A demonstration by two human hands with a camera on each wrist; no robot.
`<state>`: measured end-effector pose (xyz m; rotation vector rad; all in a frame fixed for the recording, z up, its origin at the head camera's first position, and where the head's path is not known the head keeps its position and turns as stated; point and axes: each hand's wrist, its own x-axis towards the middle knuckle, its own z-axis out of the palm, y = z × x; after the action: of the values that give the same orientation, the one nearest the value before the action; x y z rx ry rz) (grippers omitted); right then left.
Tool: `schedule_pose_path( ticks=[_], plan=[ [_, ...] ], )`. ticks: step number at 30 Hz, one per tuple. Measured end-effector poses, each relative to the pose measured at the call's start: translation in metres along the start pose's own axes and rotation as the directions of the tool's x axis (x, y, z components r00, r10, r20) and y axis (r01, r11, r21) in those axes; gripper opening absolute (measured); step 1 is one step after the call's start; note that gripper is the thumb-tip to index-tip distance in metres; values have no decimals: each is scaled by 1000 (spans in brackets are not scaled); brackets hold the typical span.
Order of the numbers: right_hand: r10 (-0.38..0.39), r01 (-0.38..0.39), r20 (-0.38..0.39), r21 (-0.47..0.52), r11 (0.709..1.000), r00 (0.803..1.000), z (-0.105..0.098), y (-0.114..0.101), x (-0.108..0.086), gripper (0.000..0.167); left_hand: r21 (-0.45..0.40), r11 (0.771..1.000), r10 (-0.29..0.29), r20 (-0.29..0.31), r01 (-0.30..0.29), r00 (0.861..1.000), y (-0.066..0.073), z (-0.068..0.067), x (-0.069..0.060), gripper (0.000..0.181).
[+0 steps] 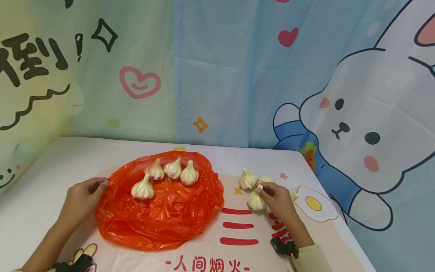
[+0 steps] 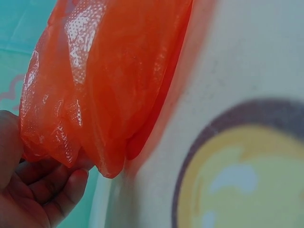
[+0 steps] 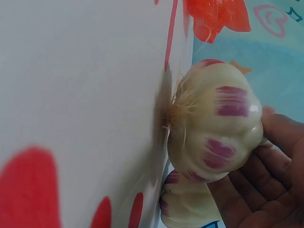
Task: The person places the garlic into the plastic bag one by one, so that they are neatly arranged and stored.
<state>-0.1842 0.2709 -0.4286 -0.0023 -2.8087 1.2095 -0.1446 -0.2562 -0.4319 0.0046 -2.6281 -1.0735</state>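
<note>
A red plastic bag (image 1: 170, 223) lies spread on the table, with several white garlic bulbs (image 1: 142, 189) on its upper part. At the bag's left edge, my left hand (image 1: 83, 198) pinches the plastic between thumb and fingers; the left wrist view shows the bag (image 2: 128, 85) bunched above the hand (image 2: 47, 190). To the right of the bag, my right hand (image 1: 280, 200) pinches a garlic bulb (image 1: 256, 201) by its stem. In the right wrist view that bulb (image 3: 216, 123) has purple streaks, its roots facing the tabletop. Another garlic bulb (image 1: 247, 179) sits just behind it.
More garlic bulbs (image 1: 267, 179) are beside and partly behind the right hand. A printed cloth (image 1: 197, 260) with red strokes and a fried-egg picture covers the table (image 1: 30, 211). A curtain (image 1: 217, 75) with a rabbit print hangs along the back edge.
</note>
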Motion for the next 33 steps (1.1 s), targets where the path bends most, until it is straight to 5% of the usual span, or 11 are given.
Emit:
schedule_pose_path(
  ticks=[22, 33],
  plan=[
    [-10, 18, -50, 164, 986, 999, 3, -19, -2, 47, 1, 1000, -10, 0, 10, 1000, 0, 1, 0, 34],
    [-51, 73, -93, 251, 965, 994, 10, -35, 2, 40, 0, 1000, -18, -3, 18, 1000, 1, 0, -1, 35]
  ],
)
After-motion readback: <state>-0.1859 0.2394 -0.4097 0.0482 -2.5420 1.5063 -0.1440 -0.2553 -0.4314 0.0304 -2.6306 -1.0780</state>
